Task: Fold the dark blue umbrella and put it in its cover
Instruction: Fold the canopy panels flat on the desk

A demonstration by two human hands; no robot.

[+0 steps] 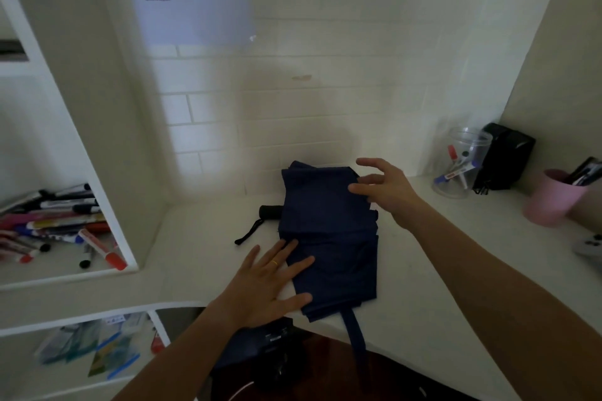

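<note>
A clear plastic jar [464, 163] is seen at the back right of the white table [423, 270], with several markers [456, 169] lying in it; a pink cup [553, 197] stands near the right edge with dark items in it that cannot be made out; a black holder [505, 156] is set just beside the jar, against the wall; the shelf [65, 273] to the left is filled with a loose pile of markers.

The dark blue umbrella [329, 231] is laid flat near the middle of the table, its canopy gathered into folds, its black handle [270, 212] pointing left, its strap [355, 332] hanging over the front edge.

The left hand [270, 283] is pressed flat, its fingers [286, 251] straight and spread on the canopy's left edge, nothing gripped; the right hand [384, 187] is held at the canopy's upper right corner, fingers loosely spread and nothing clasped; whether it touches the cloth cannot be told.

Bare table is left on both sides of the umbrella.
</note>
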